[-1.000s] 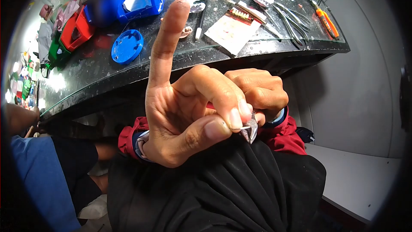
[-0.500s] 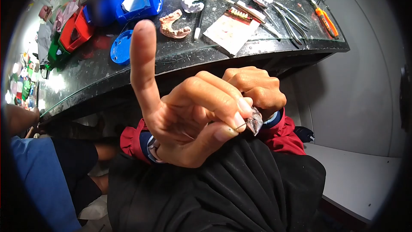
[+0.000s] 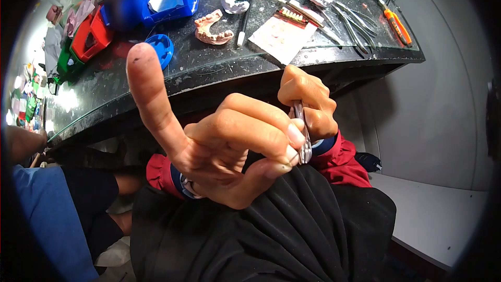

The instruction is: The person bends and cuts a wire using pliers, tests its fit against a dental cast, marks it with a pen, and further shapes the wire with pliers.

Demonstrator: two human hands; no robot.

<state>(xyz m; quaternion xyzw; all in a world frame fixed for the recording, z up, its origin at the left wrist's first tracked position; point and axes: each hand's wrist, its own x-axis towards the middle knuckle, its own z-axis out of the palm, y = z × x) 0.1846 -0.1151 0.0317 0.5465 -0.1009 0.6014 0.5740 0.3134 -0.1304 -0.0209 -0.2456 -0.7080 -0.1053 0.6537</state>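
My left hand [image 3: 224, 146] pinches a thin wire [image 3: 294, 159] between thumb and fingertips, while its index finger points up and away. My right hand [image 3: 309, 102] is closed around metal pliers [image 3: 305, 143], whose jaws point down right beside the left fingertips. The wire's end meets the jaws; whether they clamp it cannot be made out. Beyond my hands, on the dark bench, lie a pinkish dental cast [image 3: 213, 30] and a white cast [image 3: 236, 1]. A strip of teeth [image 3: 293, 15] sits on a stained white paper [image 3: 279, 39].
Blue bins [image 3: 177, 0], a red bin [image 3: 94, 36] and a blue round lid [image 3: 163, 49] stand at the bench's left. More pliers [image 3: 355, 26] and an orange-handled tool [image 3: 397, 27] lie at the right. Another person in blue [image 3: 47, 214] sits at the left.
My left index finger has swung left and down, uncovering the pinkish cast. My right hand has turned more upright, showing more of the pliers.
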